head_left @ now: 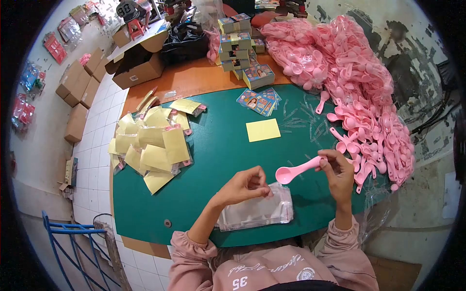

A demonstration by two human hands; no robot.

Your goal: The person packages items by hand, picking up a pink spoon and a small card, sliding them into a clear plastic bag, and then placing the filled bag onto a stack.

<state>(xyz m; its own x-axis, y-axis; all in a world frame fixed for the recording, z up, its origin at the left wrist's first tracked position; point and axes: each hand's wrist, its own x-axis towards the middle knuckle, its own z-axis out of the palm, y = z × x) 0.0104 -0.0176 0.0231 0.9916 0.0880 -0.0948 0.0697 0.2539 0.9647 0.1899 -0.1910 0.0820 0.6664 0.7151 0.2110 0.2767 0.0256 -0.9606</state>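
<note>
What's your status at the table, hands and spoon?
Right hand holds pink spoon by its handle. Left hand pinches clear bag from stack. Nothing between them.

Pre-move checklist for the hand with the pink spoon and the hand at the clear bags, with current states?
1. Right hand grips pink spoon by the handle end, bowl pointing left: ok.
2. Left hand pinches at the top of the clear bag stack: ok.
3. Single bag separated and opened: cannot tell, film too transparent.
4. Spoon clear of the bag mouth, held above the green table: ok.
5. Spoon supply, pink spoon pile close to the right hand: ok.
6. Yellow card lies alone mid-table, beyond both hands: ok.
</note>
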